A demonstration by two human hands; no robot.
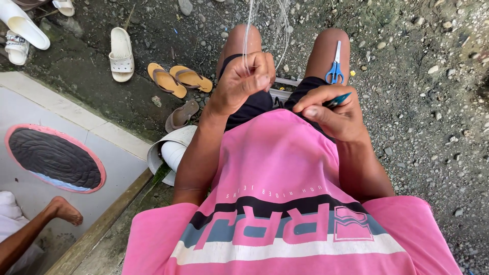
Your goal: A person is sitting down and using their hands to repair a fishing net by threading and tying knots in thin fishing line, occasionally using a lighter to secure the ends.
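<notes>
The left hand (243, 81) is closed, pinching thin clear line (248, 35) between thumb and fingertips; the strands run up and away over the left knee. The right hand (333, 109) is closed around a small blue tool (337, 99), only its tip showing, so its kind cannot be told. Blue-handled scissors (334, 66) rest on the right thigh, just beyond that hand. The line looks very light, limp and slick, likely to slip or tangle, so a firm pinch near the working point seems the surest hold. A pink shirt (285, 173) fills the foreground. On the gravel ground (433, 127) to the left lie yellow flip-flops (178, 79) and a white sandal (121, 53); another person's foot (63, 210) shows at lower left
</notes>
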